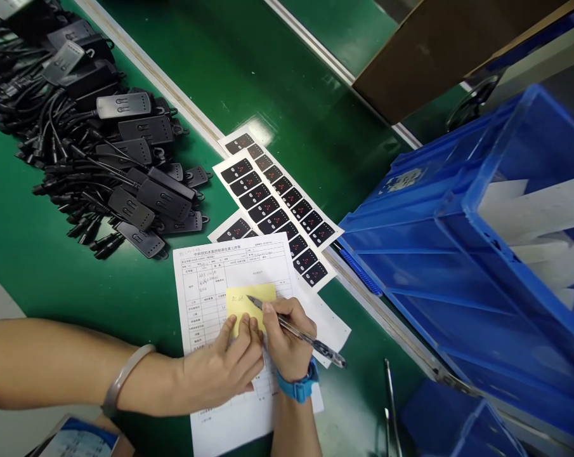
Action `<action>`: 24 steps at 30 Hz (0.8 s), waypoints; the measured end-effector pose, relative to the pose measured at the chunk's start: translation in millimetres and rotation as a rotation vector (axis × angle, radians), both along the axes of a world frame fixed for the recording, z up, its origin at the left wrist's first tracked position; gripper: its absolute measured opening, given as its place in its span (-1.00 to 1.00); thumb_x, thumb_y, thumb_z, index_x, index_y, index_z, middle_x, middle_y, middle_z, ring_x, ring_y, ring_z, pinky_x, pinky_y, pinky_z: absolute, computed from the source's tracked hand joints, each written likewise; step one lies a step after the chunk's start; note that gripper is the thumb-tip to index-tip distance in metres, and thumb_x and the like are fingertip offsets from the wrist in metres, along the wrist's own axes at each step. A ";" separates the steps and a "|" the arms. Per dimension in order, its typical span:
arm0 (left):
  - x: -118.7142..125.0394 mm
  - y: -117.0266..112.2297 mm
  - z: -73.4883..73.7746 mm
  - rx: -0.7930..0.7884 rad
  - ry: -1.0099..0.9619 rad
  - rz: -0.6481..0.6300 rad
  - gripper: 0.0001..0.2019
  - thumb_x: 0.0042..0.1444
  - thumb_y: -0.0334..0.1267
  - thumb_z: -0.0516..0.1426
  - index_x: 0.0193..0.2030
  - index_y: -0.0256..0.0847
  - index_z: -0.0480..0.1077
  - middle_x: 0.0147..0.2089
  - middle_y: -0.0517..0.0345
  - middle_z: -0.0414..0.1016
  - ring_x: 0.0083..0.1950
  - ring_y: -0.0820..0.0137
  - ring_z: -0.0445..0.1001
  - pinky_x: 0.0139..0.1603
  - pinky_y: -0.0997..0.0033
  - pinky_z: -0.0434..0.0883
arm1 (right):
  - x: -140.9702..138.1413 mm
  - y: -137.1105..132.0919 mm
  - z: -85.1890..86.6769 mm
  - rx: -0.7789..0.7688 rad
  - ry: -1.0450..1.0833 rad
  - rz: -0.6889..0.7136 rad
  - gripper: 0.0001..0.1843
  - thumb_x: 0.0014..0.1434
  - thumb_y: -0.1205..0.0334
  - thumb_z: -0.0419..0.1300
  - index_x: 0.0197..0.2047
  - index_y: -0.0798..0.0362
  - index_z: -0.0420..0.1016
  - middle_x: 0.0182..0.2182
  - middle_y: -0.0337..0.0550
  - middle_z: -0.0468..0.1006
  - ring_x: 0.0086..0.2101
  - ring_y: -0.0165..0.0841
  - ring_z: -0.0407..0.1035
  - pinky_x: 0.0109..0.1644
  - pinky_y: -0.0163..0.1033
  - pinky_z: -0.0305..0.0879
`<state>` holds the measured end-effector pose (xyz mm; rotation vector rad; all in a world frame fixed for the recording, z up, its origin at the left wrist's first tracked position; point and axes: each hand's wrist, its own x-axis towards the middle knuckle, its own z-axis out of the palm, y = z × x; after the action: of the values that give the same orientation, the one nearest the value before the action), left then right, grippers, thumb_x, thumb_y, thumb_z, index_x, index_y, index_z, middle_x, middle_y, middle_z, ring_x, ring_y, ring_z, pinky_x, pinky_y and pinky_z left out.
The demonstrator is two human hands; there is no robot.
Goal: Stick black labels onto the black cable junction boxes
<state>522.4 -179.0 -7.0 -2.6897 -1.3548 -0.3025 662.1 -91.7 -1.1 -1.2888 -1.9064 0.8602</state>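
My right hand [287, 339] grips a pen [300, 334] whose tip rests on a yellow sticky note [247, 301]. The note lies on a white printed form [229, 292] on the green table. My left hand [224, 368], with a bracelet on its wrist, lies flat with its fingers pressing the lower edge of the note. A blue watch is on my right wrist.
Sheets of black labels [272, 203] lie beyond the form. A pile of black adapters with cables [101, 139] fills the far left. Blue plastic crates [481, 254] stand at the right, holding white strips. Tweezers [391, 406] lie near the front edge. A brown cardboard box [434, 51] sits behind.
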 end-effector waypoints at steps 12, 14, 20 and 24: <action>-0.8 -0.2 -0.1 0.013 0.011 -0.003 -0.46 0.31 0.09 -0.01 0.16 -0.36 0.36 0.16 -0.20 0.43 0.15 0.03 0.38 0.17 0.01 0.28 | 1.4 -0.6 -0.8 -0.030 0.022 -0.020 -0.75 0.23 0.33 0.20 -0.46 0.01 0.25 -0.62 -0.37 0.35 -0.61 -0.47 0.22 -0.52 -0.34 0.20; -1.6 0.4 0.7 0.025 0.025 -0.009 -0.44 0.32 0.09 -0.02 0.19 -0.38 0.34 0.18 -0.23 0.41 0.15 0.04 0.39 0.17 0.02 0.27 | 3.1 -1.9 -2.3 -0.057 0.089 -0.065 -0.75 0.24 0.32 0.18 -0.45 0.01 0.24 -0.61 -0.37 0.32 -0.60 -0.47 0.20 -0.51 -0.33 0.19; -3.1 7.8 5.0 -0.046 0.025 -0.038 -0.37 0.32 0.12 -0.05 0.26 -0.41 0.31 0.18 -0.22 0.37 0.17 0.04 0.34 0.18 0.02 0.22 | 8.3 -4.1 -7.7 -0.060 0.171 -0.120 -0.79 0.25 0.31 0.20 -0.40 0.01 0.28 -0.57 -0.35 0.35 -0.56 -0.44 0.23 -0.45 -0.30 0.22; -5.5 13.3 6.8 -0.073 0.002 -0.049 -0.36 0.32 0.12 -0.04 0.26 -0.43 0.31 0.14 -0.20 0.41 0.16 0.07 0.33 0.25 0.00 0.15 | 8.4 -1.7 -7.0 -0.034 0.151 -0.154 -0.81 0.26 0.29 0.21 -0.40 0.02 0.33 -0.55 -0.33 0.41 -0.55 -0.44 0.27 -0.45 -0.31 0.24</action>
<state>516.9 -165.8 -0.2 -2.7847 -1.3267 -0.2593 670.6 -93.4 -8.2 -1.3328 -1.6600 0.8876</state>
